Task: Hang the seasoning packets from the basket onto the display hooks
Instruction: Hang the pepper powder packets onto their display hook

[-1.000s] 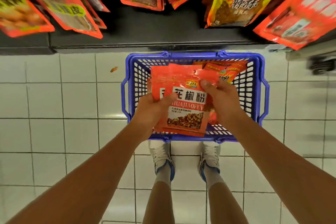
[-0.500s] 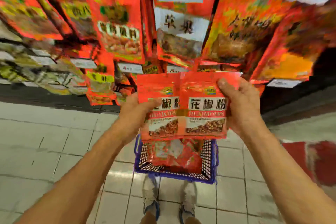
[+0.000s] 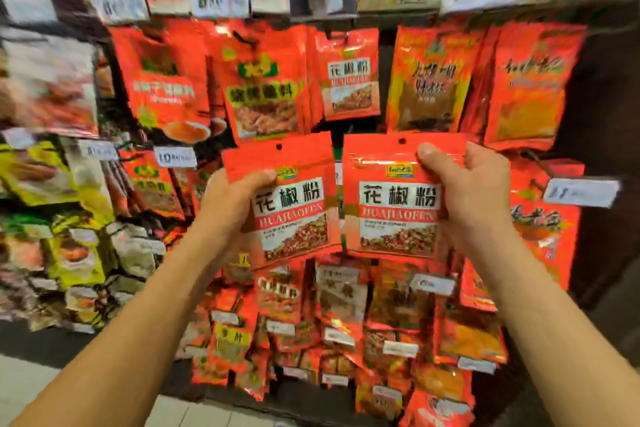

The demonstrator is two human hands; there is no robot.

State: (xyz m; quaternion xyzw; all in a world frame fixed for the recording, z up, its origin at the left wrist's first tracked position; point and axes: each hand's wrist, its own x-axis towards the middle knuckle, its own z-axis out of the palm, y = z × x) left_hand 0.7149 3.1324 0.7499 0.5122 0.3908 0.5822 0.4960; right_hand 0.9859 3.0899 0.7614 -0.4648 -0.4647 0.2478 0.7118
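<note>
Seasoning packets sit upright in both my hands: the left hand point(image 3: 232, 208) grips the left packet point(image 3: 291, 201) by its left edge, thumb across the front, while the right hand point(image 3: 467, 198) pinches the right packet point(image 3: 394, 198) near its top. Both punched holes point up, and the matching hung row point(image 3: 349, 74) lies directly above the gap between them, slightly nearer my right, I judge.

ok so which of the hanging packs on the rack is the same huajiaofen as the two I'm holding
The small red pack hanging just above your two held packets: it carries the same three white-panel characters, while its neighbours show different labels.
</note>
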